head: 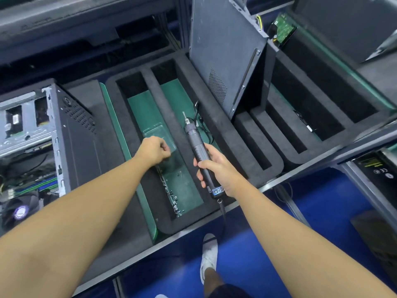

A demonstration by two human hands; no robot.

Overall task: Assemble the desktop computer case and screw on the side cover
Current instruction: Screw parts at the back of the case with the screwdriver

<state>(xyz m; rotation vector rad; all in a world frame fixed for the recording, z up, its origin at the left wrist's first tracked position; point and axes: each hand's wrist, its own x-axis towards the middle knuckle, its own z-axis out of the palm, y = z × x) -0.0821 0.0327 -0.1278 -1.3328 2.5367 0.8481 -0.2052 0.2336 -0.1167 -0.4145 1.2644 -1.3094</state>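
**Right hand grips screwdriver; left hand curled over a clear tray**

The right hand [214, 168] is wrapped firmly around the grey cylindrical electric screwdriver [194, 138], whose bit points away from the person. Just left of it, the left hand [153, 150] is curled into a fist over a clear plastic tray [156, 131]. Whether its fingertips pinch anything cannot be told. Near that hand's wrist, small loose metal screws [173, 196] lie on the green floor of a black foam insert [223, 134]. Beyond the right hand, the dark grey metal side cover [225, 50] leans upright. Well to the left of the left hand stands the open black computer case [79, 134].
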